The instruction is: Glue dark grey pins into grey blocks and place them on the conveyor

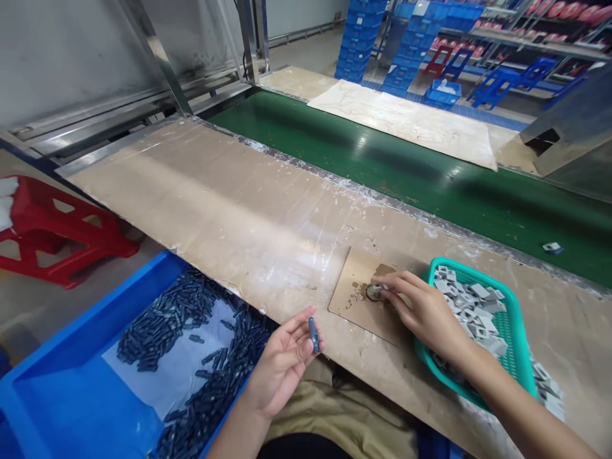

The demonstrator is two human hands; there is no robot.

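Note:
My left hand [289, 360] pinches a small dark blue stepped peg [313, 334] between thumb and fingers, holding it up near the table's front edge. My right hand [415, 306] reaches over a piece of brown cardboard [347, 290] with wet spots on it. Its fingertips are closed on a small grey part [380, 289], mostly hidden by the fingers, at a small round dish [371, 293]. Beside my right forearm stands a green plastic basket [519, 338] full of grey blocks [471, 306]. To the left, a blue bin [86, 325] contains many loose blue pegs [167, 319].
Beyond the wooden worktop [229, 210] runs a green conveyor belt [296, 134], with one small part [553, 248] on it. More grey blocks [549, 386] lie right of the basket. A red stool [71, 229] stands at the left; stacked blue crates [361, 38] are behind.

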